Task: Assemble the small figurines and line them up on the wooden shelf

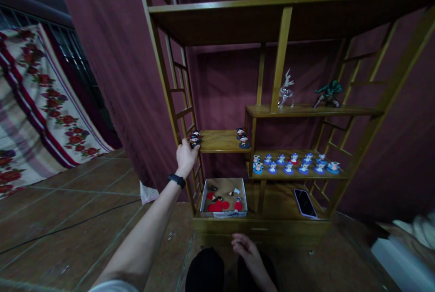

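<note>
The left hand (pixel 186 156), a black band (pixel 177 180) on its wrist, is stretched up to the front left corner of a short light-wood shelf board (pixel 219 141) in the tall wooden display rack (pixel 280 70). On that corner stands a pair of small black-and-red toy figurines on dark round bases (pixel 195 138), upright, one just behind the other. They sit just above and to the right of the knuckles. The fingers are bent in and touch the nearer figurine low down, but the back of the hand hides whether they actually pinch it. The right hand (pixel 245 244) lies well apart, low by the dark-clad knees in front of the rack's bottom edge, its fingers loosely curled and holding nothing, so the left hand is by far the nearer. A second pair of like figurines (pixel 242 138) stands at the right end of the same board. On the rack's bottom board, below the left hand, an open shallow cardboard box (pixel 204 200) holds several loose red round bases and a few small figurine pieces. A black smartphone (pixel 305 202) lies flat towards that board's right end. The low shelf to the right carries two rows of pale figurines on blue bases (pixel 295 163). The shelf above them bears a clear glass deer (pixel 286 90) and a dark green figure (pixel 328 94).
</note>
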Tool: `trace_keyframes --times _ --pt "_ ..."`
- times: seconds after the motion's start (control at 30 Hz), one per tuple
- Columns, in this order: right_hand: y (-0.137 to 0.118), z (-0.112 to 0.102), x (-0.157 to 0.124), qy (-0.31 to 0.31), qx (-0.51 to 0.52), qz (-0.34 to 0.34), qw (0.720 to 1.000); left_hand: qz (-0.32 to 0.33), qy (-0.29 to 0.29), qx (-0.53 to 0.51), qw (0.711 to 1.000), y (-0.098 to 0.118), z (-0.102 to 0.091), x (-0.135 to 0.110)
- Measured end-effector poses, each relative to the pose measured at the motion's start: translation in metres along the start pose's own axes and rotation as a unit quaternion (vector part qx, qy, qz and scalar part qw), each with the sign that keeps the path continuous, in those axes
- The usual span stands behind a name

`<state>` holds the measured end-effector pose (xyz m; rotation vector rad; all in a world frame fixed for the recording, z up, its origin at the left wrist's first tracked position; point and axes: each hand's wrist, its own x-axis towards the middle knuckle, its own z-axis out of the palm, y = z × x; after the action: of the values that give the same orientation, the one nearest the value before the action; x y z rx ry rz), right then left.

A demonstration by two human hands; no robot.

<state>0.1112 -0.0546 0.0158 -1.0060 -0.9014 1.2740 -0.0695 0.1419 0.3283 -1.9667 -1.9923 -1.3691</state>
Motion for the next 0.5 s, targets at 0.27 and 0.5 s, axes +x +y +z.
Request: trace_keyframes --times 0.27,0.5 --pt "0.002 -0.004 0.002 -0.012 -0.031 -0.005 0.999 0.002 -0.032 0.108 0.994 0.003 -0.004 0.006" --pt "-0.001 -0.005 0.001 -0.019 -0.041 -0.012 0.999 -0.033 -0.055 0.12 0.991 0.013 -0.01 0.012"
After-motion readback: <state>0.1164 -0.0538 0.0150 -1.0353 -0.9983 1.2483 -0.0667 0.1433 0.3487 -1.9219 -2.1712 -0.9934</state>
